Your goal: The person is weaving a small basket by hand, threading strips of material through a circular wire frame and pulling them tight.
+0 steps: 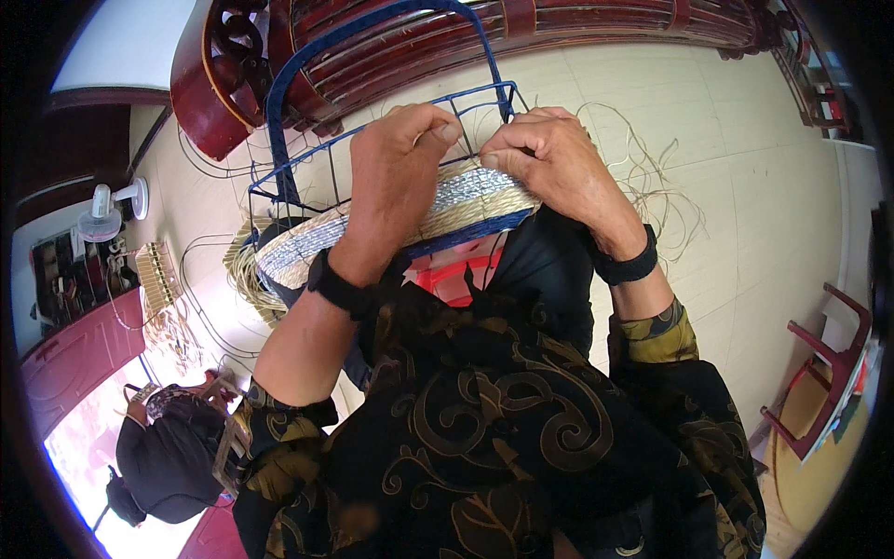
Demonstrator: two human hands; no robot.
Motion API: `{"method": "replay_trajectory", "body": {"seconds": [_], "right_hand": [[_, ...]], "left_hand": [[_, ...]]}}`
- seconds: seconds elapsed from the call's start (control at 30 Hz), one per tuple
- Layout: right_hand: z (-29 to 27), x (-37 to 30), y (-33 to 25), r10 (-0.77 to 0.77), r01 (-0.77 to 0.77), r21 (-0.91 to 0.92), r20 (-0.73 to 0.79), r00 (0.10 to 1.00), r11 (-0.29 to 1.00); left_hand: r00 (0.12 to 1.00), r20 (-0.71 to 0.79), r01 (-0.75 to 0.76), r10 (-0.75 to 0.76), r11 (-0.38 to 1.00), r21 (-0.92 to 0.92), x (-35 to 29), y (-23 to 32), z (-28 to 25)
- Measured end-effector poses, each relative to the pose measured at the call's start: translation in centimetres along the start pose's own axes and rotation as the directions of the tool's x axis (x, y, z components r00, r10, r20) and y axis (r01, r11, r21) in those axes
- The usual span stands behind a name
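Note:
A half-woven basket (466, 193) rests across my lap, with cream and silvery twisted cord bands above a navy band. Its bare wire frame (333, 172) stands out above the weave, edged in blue, and a tall blue handle (270, 102) arches over it. My left hand (400, 163) is closed over the front side, thumb and forefinger pinched together near the upright wires; whatever they pinch is too small to make out. Closed too, my right hand (551, 168) grips the basket at the top edge of the weave, its thumb pressed on the cord.
Loose cream strands (652, 177) trail over the tiled floor at the right. A dark red wooden bench (410, 70) stands ahead. Another woven piece (158, 279) lies at left, near a person in black (177, 461). A wooden chair (810, 382) is at right.

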State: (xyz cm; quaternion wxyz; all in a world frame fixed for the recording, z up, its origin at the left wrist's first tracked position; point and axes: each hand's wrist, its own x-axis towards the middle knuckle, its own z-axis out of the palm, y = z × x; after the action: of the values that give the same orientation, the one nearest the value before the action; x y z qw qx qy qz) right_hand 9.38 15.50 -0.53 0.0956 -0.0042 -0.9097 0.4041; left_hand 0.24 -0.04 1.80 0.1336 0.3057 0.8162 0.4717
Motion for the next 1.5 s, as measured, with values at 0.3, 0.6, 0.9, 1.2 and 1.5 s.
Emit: {"method": "replay_trajectory", "body": {"seconds": [0.3,0.6,0.9,1.2,1.5], "right_hand": [[0.2,-0.4,-0.1,0.083,-0.083,0.112,-0.001,0.997,0.990],[-0.3,0.8,-1.2,0.341,-0.351,0.144,0.090,0.936,0.925],[-0.5,0.6,-0.9,0.301,-0.307,0.116,0.072,0.951,0.944],[0.1,-0.1,-0.1,0.240,-0.244,0.124,0.048,0.970,0.962],[0.9,0.6,-0.4,0.301,-0.300,0.085,-0.009,0.953,0.950]], "left_hand": [[0.995,0.020,0.103,-0.102,0.994,-0.035,1.2,-1.0,0.3],[0.961,0.185,0.214,-0.203,0.976,-0.041,1.7,-1.0,-0.5],[0.961,0.213,0.187,-0.178,0.982,-0.024,2.4,-1.4,-0.4],[0.928,0.191,0.337,-0.320,0.940,-0.063,3.4,-1.5,0.6],[0.955,0.126,0.272,-0.270,0.962,0.004,3.3,-1.6,-0.9]]}}
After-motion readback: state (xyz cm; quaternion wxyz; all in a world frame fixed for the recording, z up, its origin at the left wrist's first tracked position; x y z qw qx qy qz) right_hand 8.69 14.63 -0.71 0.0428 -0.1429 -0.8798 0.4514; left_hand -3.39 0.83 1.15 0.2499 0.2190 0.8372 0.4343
